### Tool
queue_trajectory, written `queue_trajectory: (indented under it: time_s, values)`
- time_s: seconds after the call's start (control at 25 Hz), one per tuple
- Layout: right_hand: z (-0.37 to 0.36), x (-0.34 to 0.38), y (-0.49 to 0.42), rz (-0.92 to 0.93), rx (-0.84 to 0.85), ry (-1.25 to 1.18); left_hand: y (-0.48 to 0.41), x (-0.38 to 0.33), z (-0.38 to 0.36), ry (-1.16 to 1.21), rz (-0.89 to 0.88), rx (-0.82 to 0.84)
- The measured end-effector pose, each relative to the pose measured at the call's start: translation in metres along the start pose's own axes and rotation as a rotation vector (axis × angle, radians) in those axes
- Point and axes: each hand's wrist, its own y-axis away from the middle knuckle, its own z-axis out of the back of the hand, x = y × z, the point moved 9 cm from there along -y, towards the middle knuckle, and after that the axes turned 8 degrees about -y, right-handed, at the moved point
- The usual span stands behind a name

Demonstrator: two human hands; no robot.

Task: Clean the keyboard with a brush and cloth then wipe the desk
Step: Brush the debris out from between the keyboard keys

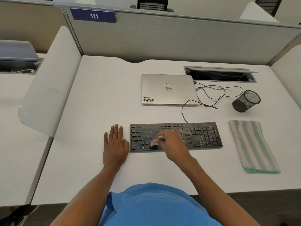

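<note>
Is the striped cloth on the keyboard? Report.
No, the striped cloth lies on the desk, right of the keyboard and apart from it.

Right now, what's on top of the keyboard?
Pale crumbs litter the right half of the keyboard. The right hand grips a brush whose bristles are on the left-middle keys. Whatever lies on the keys beneath that hand is hidden.

Grey fabric partition [179,38] with blue 111 sign [94,15], white side dividers [52,79], black chair [152,4] beyond.

The left hand [114,144] lies flat, palm down, while the right hand [171,144], blurred, curls round a brush [155,143].
</note>
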Motion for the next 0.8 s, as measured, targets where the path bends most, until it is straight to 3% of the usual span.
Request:
queue_trajectory:
  time_s: [0.08,0.32,0.56,0.8]
  values:
    - [-0.007,-0.004,-0.001,-0.009,0.047,0.021,0.000,0.000,0.000,-0.002,-0.002,0.002]
    - [0.048,-0.043,0.010,-0.116,-0.138,-0.007,-0.001,0.000,0.000,-0.001,-0.003,0.000]
    - [0.086,-0.036,-0.012,-0.016,-0.318,-0.020,-0.002,-0.001,0.000,-0.003,-0.007,0.002]
    - [0.073,-0.010,-0.032,0.041,-0.453,-0.079,-0.001,-0.001,0.000,-0.014,-0.007,0.010]
